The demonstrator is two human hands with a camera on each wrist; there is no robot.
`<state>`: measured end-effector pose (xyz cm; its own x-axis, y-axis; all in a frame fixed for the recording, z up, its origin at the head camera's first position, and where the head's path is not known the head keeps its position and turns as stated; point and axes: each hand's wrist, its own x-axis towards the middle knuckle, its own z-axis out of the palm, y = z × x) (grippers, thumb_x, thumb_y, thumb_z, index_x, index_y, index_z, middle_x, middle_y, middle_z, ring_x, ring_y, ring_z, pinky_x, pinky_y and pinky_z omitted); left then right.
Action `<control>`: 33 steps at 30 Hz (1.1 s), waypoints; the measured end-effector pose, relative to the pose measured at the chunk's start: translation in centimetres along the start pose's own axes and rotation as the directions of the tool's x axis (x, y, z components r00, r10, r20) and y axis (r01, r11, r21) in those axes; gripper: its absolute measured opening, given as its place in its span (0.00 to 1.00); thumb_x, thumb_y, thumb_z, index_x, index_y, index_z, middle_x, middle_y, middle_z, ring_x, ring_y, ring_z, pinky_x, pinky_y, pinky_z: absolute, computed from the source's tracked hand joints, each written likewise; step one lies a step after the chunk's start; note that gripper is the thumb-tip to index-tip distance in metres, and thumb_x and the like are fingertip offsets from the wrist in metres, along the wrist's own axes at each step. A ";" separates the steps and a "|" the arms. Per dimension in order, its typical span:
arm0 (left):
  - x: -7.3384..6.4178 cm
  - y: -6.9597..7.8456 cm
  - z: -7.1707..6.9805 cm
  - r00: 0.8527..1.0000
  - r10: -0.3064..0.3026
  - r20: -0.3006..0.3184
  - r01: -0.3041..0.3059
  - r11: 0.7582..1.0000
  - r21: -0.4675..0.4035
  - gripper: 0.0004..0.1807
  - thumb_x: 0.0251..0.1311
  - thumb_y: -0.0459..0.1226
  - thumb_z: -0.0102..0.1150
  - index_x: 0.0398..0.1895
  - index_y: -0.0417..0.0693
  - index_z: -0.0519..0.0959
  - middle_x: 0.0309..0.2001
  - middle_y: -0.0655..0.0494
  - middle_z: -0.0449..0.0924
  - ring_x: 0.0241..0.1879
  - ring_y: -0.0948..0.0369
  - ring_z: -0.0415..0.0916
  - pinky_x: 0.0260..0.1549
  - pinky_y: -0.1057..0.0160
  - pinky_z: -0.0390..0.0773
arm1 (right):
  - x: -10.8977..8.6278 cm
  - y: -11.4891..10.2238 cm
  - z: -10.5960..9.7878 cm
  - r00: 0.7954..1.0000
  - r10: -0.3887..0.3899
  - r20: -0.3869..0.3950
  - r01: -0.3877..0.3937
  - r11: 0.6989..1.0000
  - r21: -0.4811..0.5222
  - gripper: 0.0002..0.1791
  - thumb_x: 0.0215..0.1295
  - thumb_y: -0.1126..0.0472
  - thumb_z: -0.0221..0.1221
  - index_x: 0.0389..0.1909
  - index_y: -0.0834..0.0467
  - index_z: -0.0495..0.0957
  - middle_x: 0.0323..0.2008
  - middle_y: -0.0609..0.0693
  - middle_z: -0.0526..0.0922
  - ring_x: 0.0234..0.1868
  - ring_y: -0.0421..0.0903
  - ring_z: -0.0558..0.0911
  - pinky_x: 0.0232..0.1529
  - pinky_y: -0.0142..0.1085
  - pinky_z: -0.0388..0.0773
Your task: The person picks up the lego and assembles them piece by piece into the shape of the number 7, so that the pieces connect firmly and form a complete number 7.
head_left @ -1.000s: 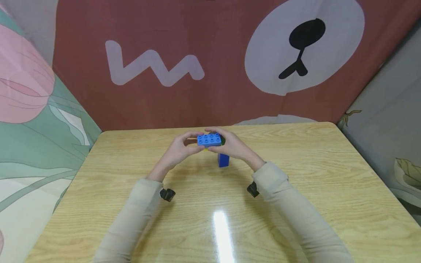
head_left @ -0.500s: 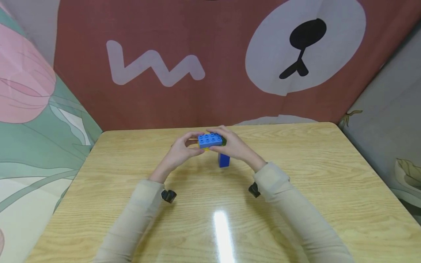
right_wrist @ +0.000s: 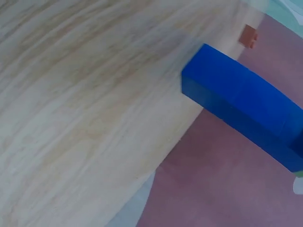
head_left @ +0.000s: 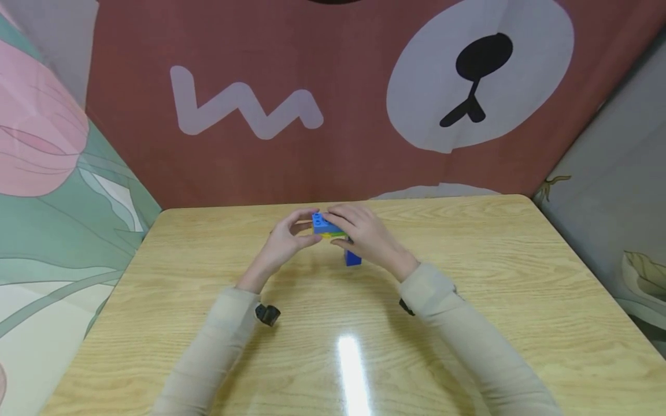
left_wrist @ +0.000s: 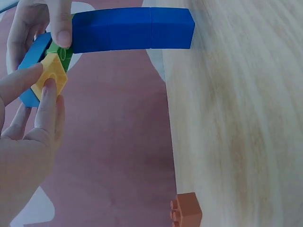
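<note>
A dark blue column of stacked toy building bricks point(left_wrist: 130, 29) stands upright on the table, its seams showing in the left wrist view. At its top sit a green brick point(left_wrist: 65, 57), a yellow brick point(left_wrist: 53, 72) and a light blue studded brick point(head_left: 321, 224). My left hand point(head_left: 283, 237) pinches the yellow brick at the left end. My right hand point(head_left: 370, 236) lays its fingers over the light blue brick, with its thumb lower, by the green one; it covers much of the top. In the right wrist view only the column point(right_wrist: 241, 101) shows, not the hand.
An orange-brown brick point(left_wrist: 190, 210) lies near the table's far edge, hidden in the head view. The wooden table point(head_left: 260, 358) ends at a red-brown cloth backdrop point(head_left: 354, 144). Each cuff carries a small black camera point(head_left: 267, 315).
My right hand has shifted from the right end of the light blue brick onto its top, now covering most of its studs. My left hand stays almost in place.
</note>
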<state>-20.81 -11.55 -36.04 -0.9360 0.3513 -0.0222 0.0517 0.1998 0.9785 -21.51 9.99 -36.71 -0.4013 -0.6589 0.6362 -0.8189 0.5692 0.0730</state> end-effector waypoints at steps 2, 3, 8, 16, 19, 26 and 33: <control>0.0 -0.1 0.1 1.000 0.003 -0.005 -0.004 1.000 -0.020 0.31 0.60 0.33 0.61 0.67 0.52 0.66 0.66 0.52 0.66 0.68 0.51 0.64 0.61 0.51 0.74 | -0.1 0.0 0.3 0.999 -0.023 -0.023 0.023 0.999 -0.024 0.33 0.51 0.58 0.71 0.59 0.61 0.74 0.52 0.55 0.79 0.54 0.51 0.78 0.55 0.44 0.78; -0.1 -0.1 0.1 1.000 0.008 -0.009 -0.008 1.000 -0.030 0.31 0.60 0.32 0.61 0.67 0.51 0.66 0.66 0.52 0.66 0.68 0.51 0.64 0.61 0.52 0.74 | -0.2 -0.1 0.4 0.999 -0.030 -0.035 0.029 0.999 -0.034 0.32 0.51 0.59 0.71 0.59 0.61 0.74 0.52 0.55 0.79 0.54 0.51 0.79 0.55 0.44 0.78; -0.2 -0.7 0.4 0.999 0.032 -0.030 -0.034 0.997 -0.071 0.31 0.60 0.31 0.60 0.67 0.50 0.65 0.67 0.51 0.65 0.67 0.52 0.65 0.62 0.53 0.73 | -0.5 -0.3 1.2 0.996 -0.035 -0.083 0.026 0.994 -0.110 0.30 0.52 0.63 0.70 0.58 0.61 0.74 0.53 0.58 0.79 0.54 0.53 0.80 0.55 0.44 0.80; -0.3 -1.8 1.4 0.991 0.089 -0.095 -0.100 0.989 -0.112 0.32 0.62 0.32 0.59 0.69 0.51 0.63 0.65 0.48 0.64 0.66 0.51 0.66 0.63 0.52 0.72 | -0.7 -0.7 2.1 0.985 -0.015 -0.174 -0.015 0.986 -0.169 0.28 0.50 0.63 0.71 0.54 0.63 0.76 0.53 0.57 0.82 0.54 0.51 0.81 0.58 0.43 0.78; -0.4 -2.0 1.9 0.981 0.159 -0.115 -0.171 0.980 -0.105 0.31 0.63 0.29 0.57 0.69 0.47 0.62 0.66 0.45 0.62 0.66 0.48 0.65 0.62 0.50 0.73 | -0.8 -0.8 2.3 0.981 -0.013 -0.195 -0.023 0.983 -0.181 0.28 0.49 0.63 0.72 0.53 0.63 0.77 0.53 0.57 0.82 0.54 0.51 0.81 0.58 0.42 0.78; -0.5 -2.3 3.0 0.940 0.281 -0.195 -0.284 0.959 0.013 0.28 0.60 0.25 0.58 0.64 0.39 0.66 0.64 0.41 0.63 0.64 0.44 0.68 0.61 0.50 0.73 | -0.9 -0.7 2.6 0.974 -0.014 -0.225 -0.030 0.981 -0.192 0.28 0.48 0.63 0.72 0.53 0.62 0.78 0.52 0.56 0.83 0.54 0.50 0.81 0.56 0.42 0.79; -0.1 -2.5 3.8 0.817 0.531 -0.226 -0.424 0.818 0.389 0.25 0.54 0.20 0.58 0.58 0.34 0.69 0.56 0.35 0.65 0.54 0.43 0.74 0.52 0.57 0.81 | -0.7 -0.8 2.5 0.972 -0.020 -0.235 -0.028 0.980 -0.198 0.28 0.47 0.63 0.73 0.51 0.62 0.79 0.51 0.56 0.83 0.53 0.50 0.82 0.56 0.41 0.79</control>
<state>-19.55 -8.65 -39.25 -0.8159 0.1861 0.5475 0.5744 0.3699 0.7302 -21.58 8.72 -39.14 -0.2776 -0.5361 0.7972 -0.7098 0.6736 0.2059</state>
